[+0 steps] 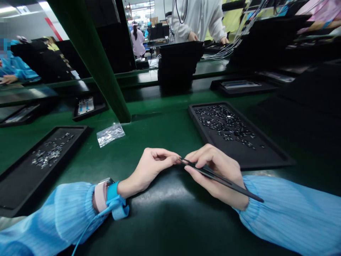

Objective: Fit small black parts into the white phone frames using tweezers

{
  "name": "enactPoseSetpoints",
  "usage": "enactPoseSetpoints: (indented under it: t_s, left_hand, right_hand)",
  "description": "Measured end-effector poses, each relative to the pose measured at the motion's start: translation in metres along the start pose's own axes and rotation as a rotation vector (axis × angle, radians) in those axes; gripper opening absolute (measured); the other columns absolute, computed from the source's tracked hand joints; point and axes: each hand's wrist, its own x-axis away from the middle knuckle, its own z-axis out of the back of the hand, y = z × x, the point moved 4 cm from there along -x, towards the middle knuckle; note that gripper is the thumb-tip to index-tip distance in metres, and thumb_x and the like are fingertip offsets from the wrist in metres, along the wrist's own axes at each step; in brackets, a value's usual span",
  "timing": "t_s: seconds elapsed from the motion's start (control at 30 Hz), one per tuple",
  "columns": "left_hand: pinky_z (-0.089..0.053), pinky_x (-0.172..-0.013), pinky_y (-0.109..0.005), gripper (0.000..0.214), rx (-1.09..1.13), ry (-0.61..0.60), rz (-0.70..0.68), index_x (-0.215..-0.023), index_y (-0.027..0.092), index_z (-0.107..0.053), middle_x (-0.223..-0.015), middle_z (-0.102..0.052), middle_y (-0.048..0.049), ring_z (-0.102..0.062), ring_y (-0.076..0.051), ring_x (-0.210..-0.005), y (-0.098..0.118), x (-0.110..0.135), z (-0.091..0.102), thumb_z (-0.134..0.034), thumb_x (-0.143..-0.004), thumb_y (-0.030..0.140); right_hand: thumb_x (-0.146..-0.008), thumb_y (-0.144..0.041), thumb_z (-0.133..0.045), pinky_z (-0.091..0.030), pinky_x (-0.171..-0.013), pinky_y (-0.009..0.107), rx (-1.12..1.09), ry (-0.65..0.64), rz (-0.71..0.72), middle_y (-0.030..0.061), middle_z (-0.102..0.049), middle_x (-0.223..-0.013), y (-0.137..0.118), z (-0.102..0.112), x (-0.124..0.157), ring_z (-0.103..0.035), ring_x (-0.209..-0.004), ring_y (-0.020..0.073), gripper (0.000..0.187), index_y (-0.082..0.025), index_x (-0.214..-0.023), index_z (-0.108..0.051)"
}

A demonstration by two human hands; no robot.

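Black tweezers (221, 179) lie in the grip of my right hand (217, 174), their tips pointing left. Those tips meet the pinched thumb and forefinger of my left hand (151, 167), just above the green table (165, 213). A tiny dark piece seems to sit between the left fingertips, too small to name. To the right, a black tray (255, 161) bears many small dark parts (226, 122). Over on the left, another black tray (16, 177) carries small silvery parts (50, 153). A blue wrist strap (114, 199) with a cord is on my left wrist.
A clear plastic bag (110, 134) lies beside the foot of a green post (103, 78). Stacked black trays (179, 64) stand at the back. Further trays (89, 106) hold flat metal parts. Across the bench, a person in a white coat (198, 21) works.
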Motion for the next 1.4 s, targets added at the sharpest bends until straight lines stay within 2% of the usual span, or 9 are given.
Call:
enactPoseSetpoints:
  t_s: [0.27, 0.47, 1.03, 1.2, 1.4]
  left_hand:
    - [-0.048, -0.068, -0.018, 0.01, 0.028, -0.012, 0.0, -0.075, 0.014, -0.072, -0.075, -0.07, -0.0035, -0.062, -0.012, -0.071, -0.0006, 0.0003, -0.0007, -0.068, -0.074, 0.024]
    - [-0.047, -0.069, -0.017, 0.01, 0.003, -0.017, -0.022, -0.076, 0.013, -0.071, -0.075, -0.07, -0.0033, -0.062, -0.011, -0.072, 0.0, 0.0003, -0.0001, -0.067, -0.076, 0.022]
    - [-0.048, -0.071, -0.018, 0.008, 0.055, -0.058, -0.021, -0.077, 0.014, -0.071, -0.076, -0.07, -0.0026, -0.062, -0.011, -0.073, -0.0005, 0.0015, -0.0021, -0.067, -0.075, 0.021]
    - [-0.047, -0.071, -0.018, 0.008, 0.032, -0.05, -0.021, -0.076, 0.014, -0.07, -0.074, -0.069, -0.0022, -0.061, -0.011, -0.072, -0.0004, 0.0012, -0.0017, -0.066, -0.076, 0.021]
    - [-0.047, -0.071, -0.019, 0.011, 0.005, -0.048, -0.02, -0.075, 0.013, -0.069, -0.074, -0.068, -0.0029, -0.061, -0.011, -0.072, 0.0, 0.0008, -0.0021, -0.066, -0.077, 0.023]
  right_hand:
    - [-0.074, -0.006, -0.063, -0.052, -0.067, 0.03, 0.005, -0.068, 0.064, 0.0019, -0.058, -0.079, -0.0068, -0.0028, 0.0003, -0.059, -0.075, 0.015, 0.021, -0.02, -0.076, -0.048]
    - [-0.073, -0.003, -0.061, -0.051, -0.064, 0.031, -0.009, 0.038, 0.096, 0.0022, -0.055, -0.077, -0.0082, 0.0018, -0.0021, -0.059, -0.074, 0.0157, 0.021, -0.018, -0.074, -0.046]
    - [-0.072, -0.002, -0.062, -0.05, -0.065, 0.029, 0.002, -0.031, 0.093, 0.0024, -0.055, -0.076, -0.0077, -0.0006, -0.0005, -0.058, -0.074, 0.0142, 0.02, -0.017, -0.074, -0.048]
    - [-0.072, -0.001, -0.061, -0.05, -0.064, 0.03, 0.011, 0.033, 0.114, 0.0023, -0.055, -0.075, -0.0097, 0.0014, -0.0028, -0.058, -0.073, 0.0144, 0.022, -0.016, -0.072, -0.046]
    - [-0.071, -0.001, -0.061, -0.05, -0.063, 0.03, 0.014, 0.024, 0.113, 0.0026, -0.054, -0.075, -0.0094, 0.0017, -0.0027, -0.058, -0.073, 0.0148, 0.021, -0.016, -0.072, -0.047]
